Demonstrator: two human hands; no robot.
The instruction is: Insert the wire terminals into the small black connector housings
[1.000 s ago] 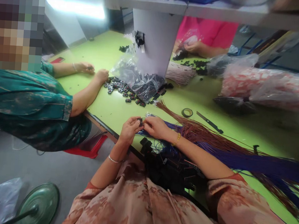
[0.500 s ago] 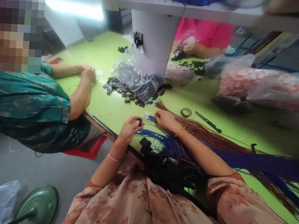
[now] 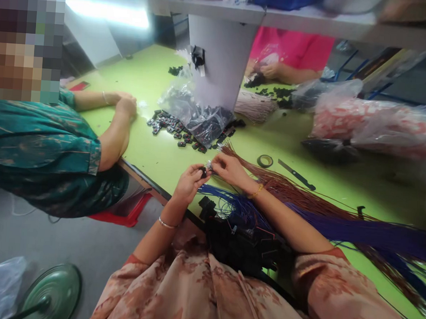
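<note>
A small black part point(image 3: 202, 172) is pinched between the thumb and fingers of my left hand point(image 3: 189, 183), near the table's front edge. Just right of it, my right hand point(image 3: 230, 170) has its fingertips closed on a wire end point(image 3: 208, 165) with a shiny tip, close to the black part. Blue wires point(image 3: 232, 199) spread out below my hands. Brown wires point(image 3: 280, 183) run from behind my right hand toward the right. Whether the wire tip touches the black part is too small to tell.
Loose black parts point(image 3: 168, 123) and a plastic bag point(image 3: 211, 123) lie ahead. Black tape point(image 3: 265, 160) and a blade point(image 3: 296, 174) are to the right. A black pile point(image 3: 243, 244) rests at the front edge. One person point(image 3: 38, 147) sits left, another point(image 3: 293, 53) across the table.
My left hand has moved slightly right and up with the black part. My right hand has shifted a little left and up, so the hands are closer together.
</note>
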